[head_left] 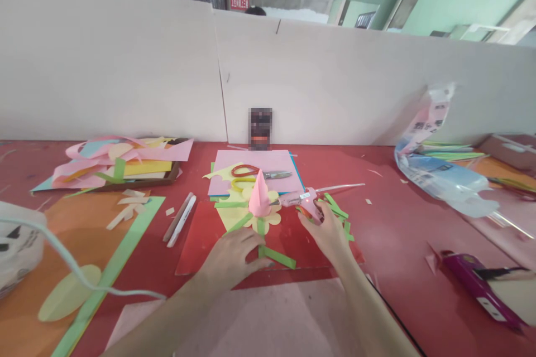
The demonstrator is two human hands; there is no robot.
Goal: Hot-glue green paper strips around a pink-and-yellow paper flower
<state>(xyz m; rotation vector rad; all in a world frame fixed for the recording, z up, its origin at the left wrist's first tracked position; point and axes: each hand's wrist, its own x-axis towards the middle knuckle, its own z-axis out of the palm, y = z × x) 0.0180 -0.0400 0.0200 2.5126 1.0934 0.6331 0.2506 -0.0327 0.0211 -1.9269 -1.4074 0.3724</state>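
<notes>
My right hand (325,228) is wrapped round the handle of a pale pink hot glue gun (299,198), its nozzle pointing left. The nozzle tip is close to a pink paper cone (260,198); whether they touch I cannot tell. The cone stands upright on a pale yellow flower-shaped paper (273,216). Below it, my left hand (234,256) has thumb and fingers closed around a folded green paper strip (278,257). More green strips reach out from the flower to the left. A red sheet (196,245) lies beneath them.
Scissors (278,174) lie on pink paper (224,164) behind the cone. Two pens (181,220) are at left, near a tray heaped with coloured paper (138,167). A plastic bag (448,178) and a purple device (481,284) are at right. A white partition (125,67) stands behind.
</notes>
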